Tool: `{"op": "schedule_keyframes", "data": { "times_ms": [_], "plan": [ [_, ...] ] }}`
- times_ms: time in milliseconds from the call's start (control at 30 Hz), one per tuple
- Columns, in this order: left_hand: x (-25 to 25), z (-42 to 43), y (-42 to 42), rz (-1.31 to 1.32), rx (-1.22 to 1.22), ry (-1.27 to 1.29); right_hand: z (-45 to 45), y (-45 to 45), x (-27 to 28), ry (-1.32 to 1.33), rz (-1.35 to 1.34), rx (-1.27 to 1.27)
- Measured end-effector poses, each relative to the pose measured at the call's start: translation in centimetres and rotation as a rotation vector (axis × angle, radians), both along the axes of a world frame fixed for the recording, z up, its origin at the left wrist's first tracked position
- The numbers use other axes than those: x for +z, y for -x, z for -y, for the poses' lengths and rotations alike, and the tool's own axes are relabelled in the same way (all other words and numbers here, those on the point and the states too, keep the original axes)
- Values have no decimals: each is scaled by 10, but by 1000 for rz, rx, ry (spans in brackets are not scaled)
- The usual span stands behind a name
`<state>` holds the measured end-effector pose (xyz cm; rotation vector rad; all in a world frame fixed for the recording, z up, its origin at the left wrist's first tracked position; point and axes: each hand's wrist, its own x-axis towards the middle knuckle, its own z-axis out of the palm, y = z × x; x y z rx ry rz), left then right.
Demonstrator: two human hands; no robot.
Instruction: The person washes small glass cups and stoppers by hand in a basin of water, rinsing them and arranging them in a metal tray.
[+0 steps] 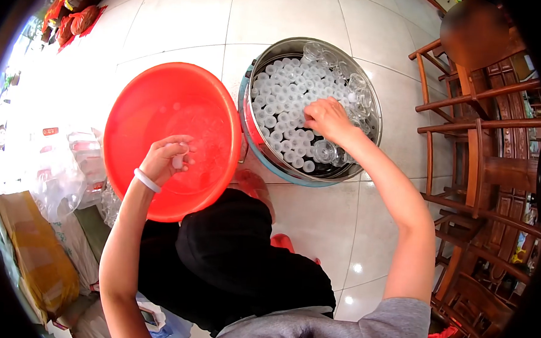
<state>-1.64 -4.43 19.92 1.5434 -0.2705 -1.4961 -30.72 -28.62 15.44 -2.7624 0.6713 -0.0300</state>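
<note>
My left hand point(165, 158) is over the red plastic basin point(131, 108), its fingers closed round a small frosted cup point(178, 160). Inside the basin, clear water or clear items show faintly; I cannot tell which. To the right, a round metal pot point(376, 107) holds many small frosted cups point(280, 88) standing close together. Clear glass dishes point(325, 152) lie along its right and lower side. My right hand point(330, 118) reaches over the cups with its fingers curled down and pressed together; whatever is at the fingertips is hidden.
Wooden chairs point(476, 160) line the right side. On the left are clear plastic bags point(55, 181) and a taped cardboard box point(37, 249). Red-wrapped jars point(77, 21) sit at the upper left. Pale floor tiles point(289, 16) surround the two vessels, with my knees close below them.
</note>
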Motion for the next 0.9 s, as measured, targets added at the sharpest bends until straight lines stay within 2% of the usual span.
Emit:
{"op": "schedule_keyframes", "data": {
  "times_ms": [167,233,367,433,667,733,900],
  "plan": [
    [0,-1,-1,0,-2,-10,-7,5,25,-80,-42,24],
    [-1,0,-1,-8,-5,-1,-8,5,25,-150,-175,47],
    [-3,0,-1,7,-10,-1,-8,1,19,-74,-182,112],
    [-2,0,-2,0,-6,-2,-5,1,12,26,-76,108],
    [-1,-1,-2,-8,8,-4,-15,2,31,-135,-94,50],
    [-1,0,-1,-19,8,-5,-20,-1,32,-178,-193,48],
    [5,0,2,-22,-10,9,-13,-7,24,-117,-199,78]
  ]
}}
